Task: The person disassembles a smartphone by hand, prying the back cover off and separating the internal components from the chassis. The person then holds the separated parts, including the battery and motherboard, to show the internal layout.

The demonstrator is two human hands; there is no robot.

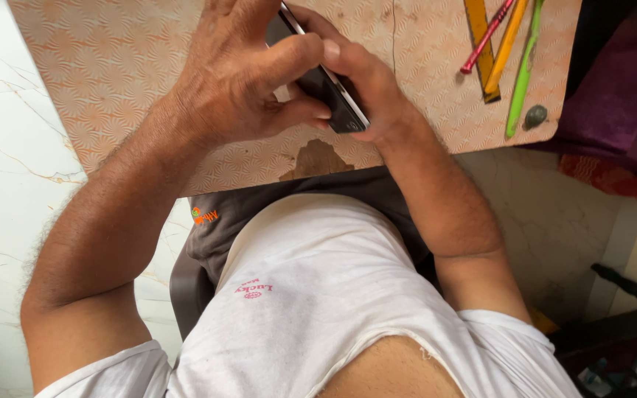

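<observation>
Both hands, left (234, 81) and right (366, 92), clamp a dark phone (326, 85) edge-up between them, steadied over the patterned tabletop (112, 66); coloured prying tools (506, 51) lie far right, within reach.

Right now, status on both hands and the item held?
Left hand and right hand both grip the slim black smartphone above the patterned peach board. Coloured plastic tools lie apart, right. Nothing obstructing.

Dark slim phone (333, 96) with silver edge, tilted on edge above patterned board.
</observation>
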